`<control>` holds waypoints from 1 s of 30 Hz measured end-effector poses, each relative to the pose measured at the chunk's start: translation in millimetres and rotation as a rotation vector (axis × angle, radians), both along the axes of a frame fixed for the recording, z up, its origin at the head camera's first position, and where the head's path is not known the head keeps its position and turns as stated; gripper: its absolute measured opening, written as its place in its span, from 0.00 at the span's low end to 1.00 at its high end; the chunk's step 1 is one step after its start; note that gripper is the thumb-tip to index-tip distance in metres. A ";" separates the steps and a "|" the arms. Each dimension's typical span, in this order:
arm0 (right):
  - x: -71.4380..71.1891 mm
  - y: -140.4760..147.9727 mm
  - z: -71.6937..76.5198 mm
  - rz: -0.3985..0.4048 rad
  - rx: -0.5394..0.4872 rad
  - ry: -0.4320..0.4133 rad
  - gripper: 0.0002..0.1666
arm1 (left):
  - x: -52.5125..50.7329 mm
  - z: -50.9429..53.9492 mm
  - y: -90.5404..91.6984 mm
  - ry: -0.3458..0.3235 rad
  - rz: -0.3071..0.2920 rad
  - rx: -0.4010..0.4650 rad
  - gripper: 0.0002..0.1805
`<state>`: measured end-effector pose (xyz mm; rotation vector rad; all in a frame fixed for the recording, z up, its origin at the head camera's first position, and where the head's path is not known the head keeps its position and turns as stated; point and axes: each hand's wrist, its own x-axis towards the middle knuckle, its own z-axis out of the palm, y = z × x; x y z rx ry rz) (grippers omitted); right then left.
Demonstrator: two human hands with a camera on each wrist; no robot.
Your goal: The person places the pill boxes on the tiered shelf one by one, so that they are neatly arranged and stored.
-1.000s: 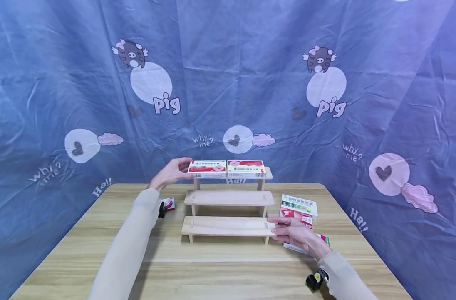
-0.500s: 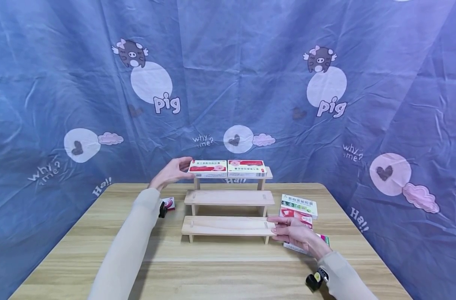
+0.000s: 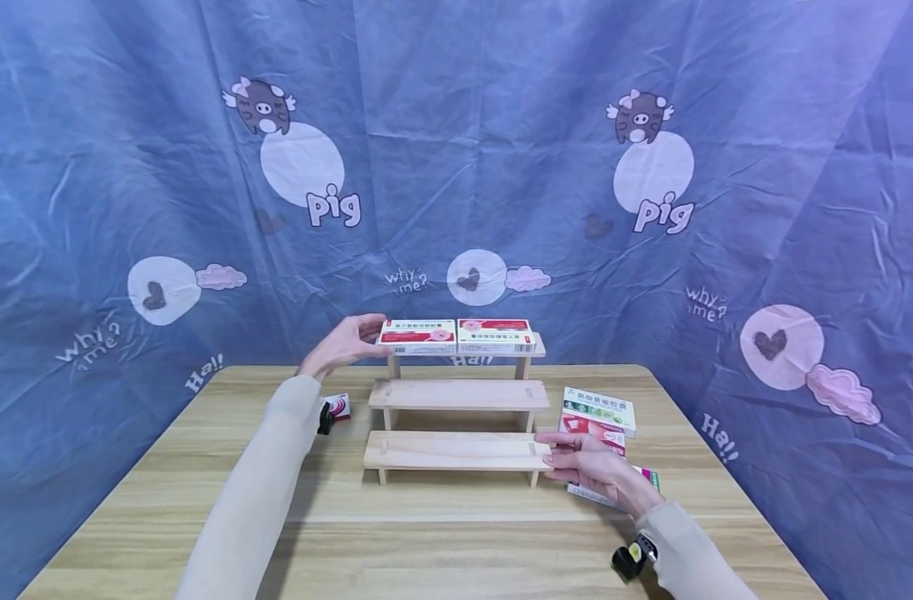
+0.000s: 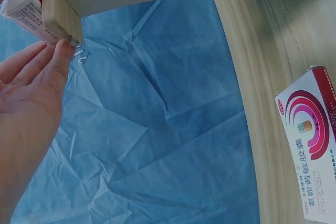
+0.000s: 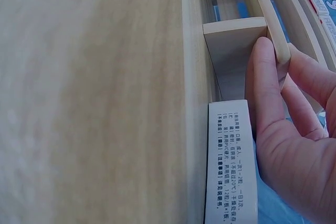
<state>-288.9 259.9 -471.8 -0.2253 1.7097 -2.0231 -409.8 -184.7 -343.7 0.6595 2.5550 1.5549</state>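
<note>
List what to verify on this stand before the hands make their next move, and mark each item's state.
1. Right hand on the bottom shelf: ok, it pinches the right end.
2. Left hand on the left box: ok, it holds the box's left end.
3. Left box in line with the right box: ok, they lie end to end, fronts roughly even.
4. Left box's end fully backed by the top shelf: cannot tell, the hand covers that corner.
5. All boxes on the stand: not ok, the green-and-white box and the pink-swirl box, among others, lie on the table.
</note>
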 end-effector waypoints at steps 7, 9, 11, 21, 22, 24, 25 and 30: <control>1.3 -0.3 0.0 0.014 -0.009 0.000 0.30 | -2.4 -4.8 -1.8 0.003 0.024 0.004 0.48; 1.2 -0.2 -0.1 0.019 -0.014 -0.001 0.30 | -1.4 -5.5 -3.0 0.008 0.036 0.021 0.48; 1.1 0.3 0.1 0.030 -0.018 0.007 0.30 | 0.2 -5.8 -4.1 0.018 0.054 0.037 0.48; 1.0 0.7 -1.5 0.033 0.000 0.025 0.30 | 2.5 -8.3 -15.3 0.131 0.219 0.112 0.33; 1.0 0.6 -1.4 0.027 0.003 0.022 0.30 | 2.8 -8.1 -16.7 0.145 0.233 0.130 0.31; 0.8 0.2 -0.9 0.010 0.008 0.013 0.29 | 3.8 -7.7 -19.8 0.170 0.251 0.162 0.27; 0.6 0.1 -0.7 0.005 0.010 0.010 0.29 | 4.6 -7.7 -21.7 0.177 0.253 0.176 0.25; 0.2 -0.3 0.3 0.001 0.022 0.012 0.27 | 9.2 -12.8 -31.8 0.174 0.258 0.176 0.22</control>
